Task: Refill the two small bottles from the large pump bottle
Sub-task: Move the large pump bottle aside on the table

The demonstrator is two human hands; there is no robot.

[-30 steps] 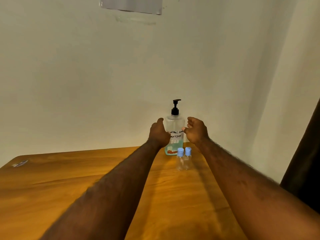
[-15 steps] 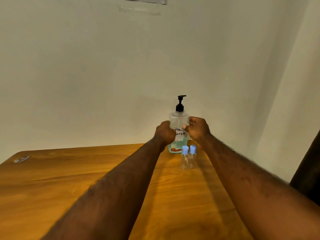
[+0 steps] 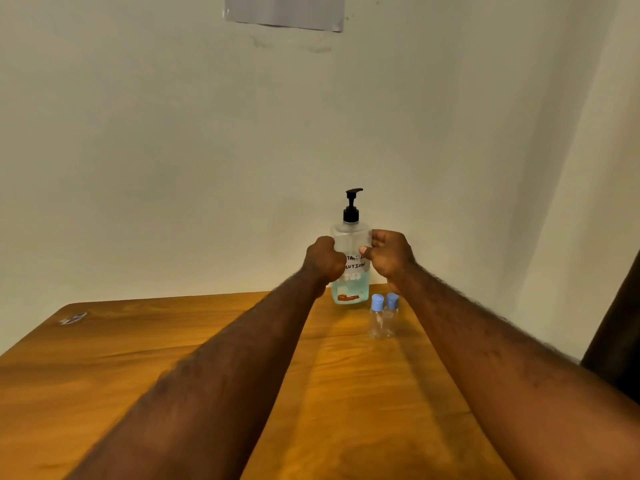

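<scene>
Against the wooden table's (image 3: 104,375) far edge, left hand (image 3: 323,259) and right hand (image 3: 389,258) clasp the clear black-pump bottle (image 3: 350,237), seemingly to draw it nearer; two blue-capped small bottles (image 3: 377,318) stand just beside.

The large pump bottle (image 3: 350,237) has a clear body, a black pump head (image 3: 351,209), blue-green liquid (image 3: 356,289) low inside, a white label (image 3: 355,266) with black hand lettering and a red-orange mark (image 3: 348,297) near the base; the two small bottles (image 3: 377,322) are clear with light blue caps (image 3: 376,302). The worktop (image 3: 104,358) is warm orange-brown wood with darker grain streaks and bears a small white-grey sticker (image 3: 72,318). The wall (image 3: 173,150) is pale cream with a grey sheet (image 3: 284,10) on it, and the shape (image 3: 620,334) at the right edge is near black.
</scene>
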